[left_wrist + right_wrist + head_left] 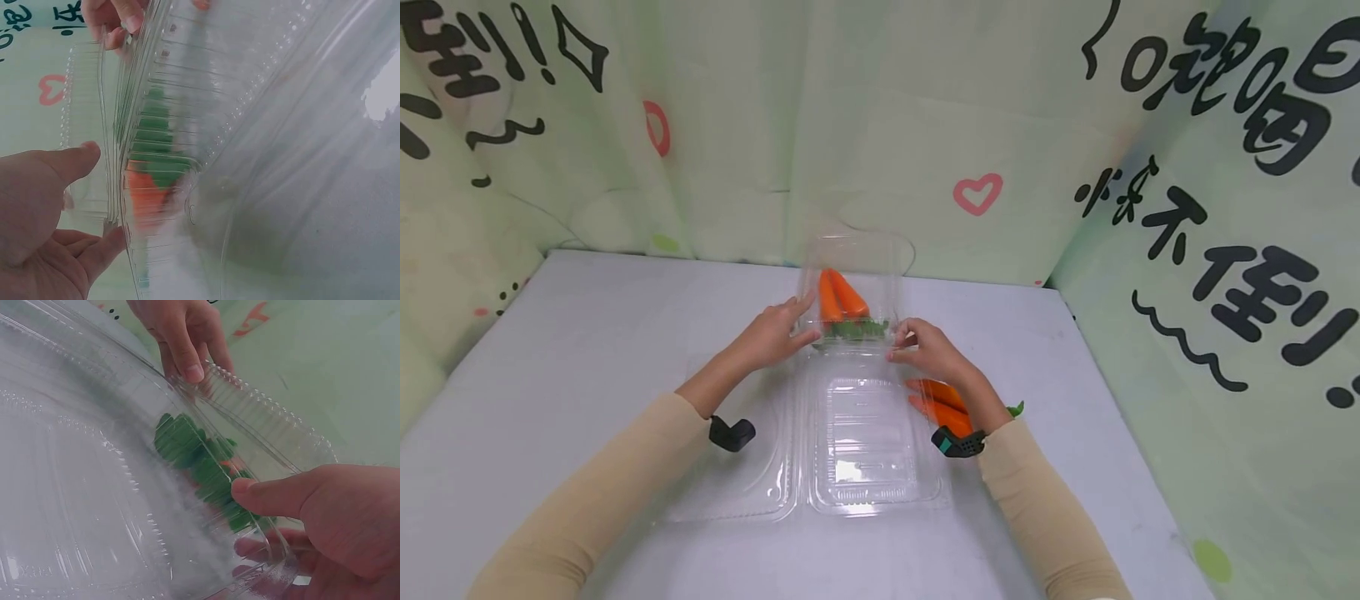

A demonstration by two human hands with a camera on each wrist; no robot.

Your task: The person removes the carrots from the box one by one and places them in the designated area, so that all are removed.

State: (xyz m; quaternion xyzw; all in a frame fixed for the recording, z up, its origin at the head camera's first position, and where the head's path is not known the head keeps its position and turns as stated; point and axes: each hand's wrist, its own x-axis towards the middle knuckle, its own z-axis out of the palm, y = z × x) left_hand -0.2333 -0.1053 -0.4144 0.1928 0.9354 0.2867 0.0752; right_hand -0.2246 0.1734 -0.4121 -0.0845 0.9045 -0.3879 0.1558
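Observation:
At the table's back, a clear plastic clamshell container (850,247) stands around or in front of two orange carrots (842,296) with green tops (859,330). My left hand (781,335) holds its left side, thumb and fingers at the thin plastic edges. On the opposite side, my right hand (928,346) pinches the rim near a corner, thumb above and fingers below in the right wrist view. Through the ribbed plastic the green leaves (194,450) show, blurred. Partly under my right forearm lie more orange carrots (936,404).
Nearer to me lies a clear ribbed tray (872,492), with another clear plastic piece (737,492) beside it on the left. The white table (625,333) ends at a pale green curtain (880,125) with black lettering and hearts.

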